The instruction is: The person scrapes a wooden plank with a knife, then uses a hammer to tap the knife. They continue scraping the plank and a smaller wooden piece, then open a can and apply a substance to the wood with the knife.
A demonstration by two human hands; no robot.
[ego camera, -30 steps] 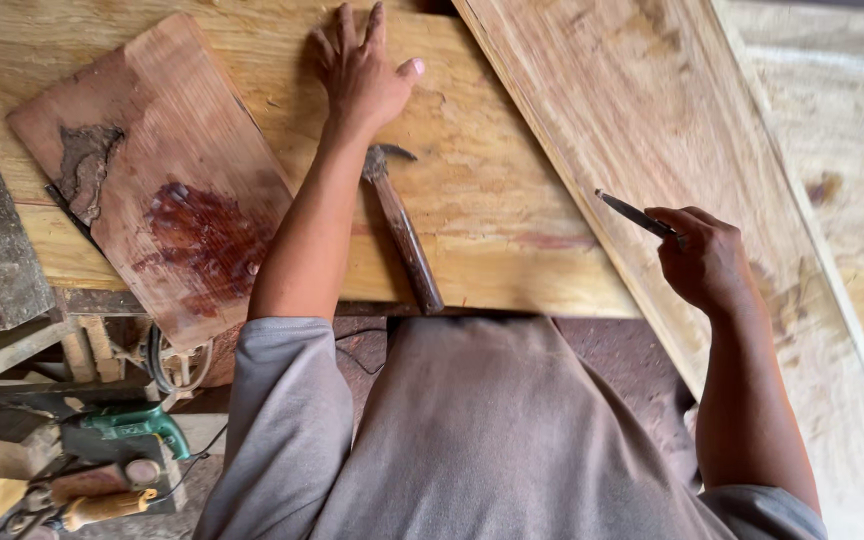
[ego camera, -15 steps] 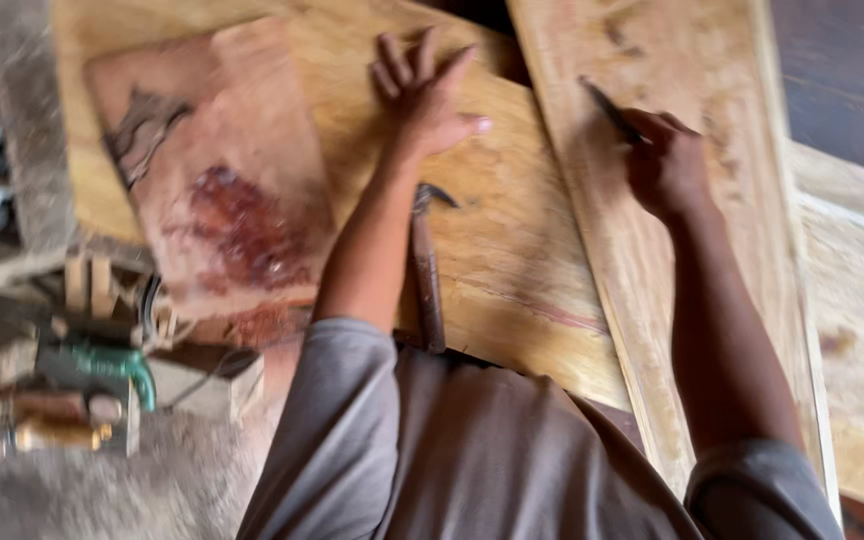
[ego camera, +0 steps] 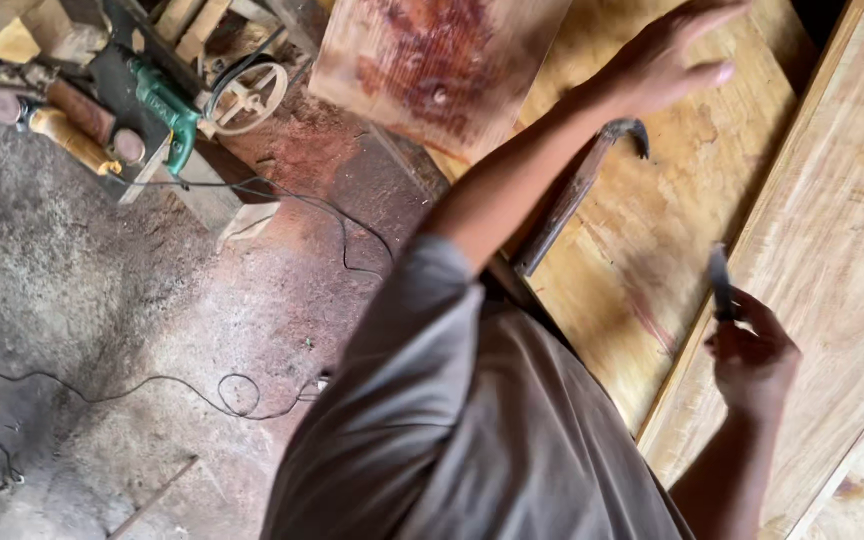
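My left hand [ego camera: 670, 55] lies flat, fingers spread, on a wide plywood sheet [ego camera: 652, 260]. Just below it a claw hammer [ego camera: 577, 195] rests on the sheet, head near my wrist. My right hand [ego camera: 752, 355] is closed around a dark pencil [ego camera: 720, 283], its tip at the edge of a long pale plank [ego camera: 832, 250] that lies over the sheet on the right. My grey shirt fills the lower middle of the view.
A small reddish stained board [ego camera: 442, 60] lies at the top. On the dusty concrete floor at left are a green power tool [ego camera: 162, 100], wooden offcuts [ego camera: 27, 30], a round wheel part [ego camera: 247, 98] and thin black cables [ego camera: 232, 395].
The view has swung left and down, so the floor and tools now fill the left side. Both hands stay on the boards; the right hand with the pencil has drawn back toward my body.
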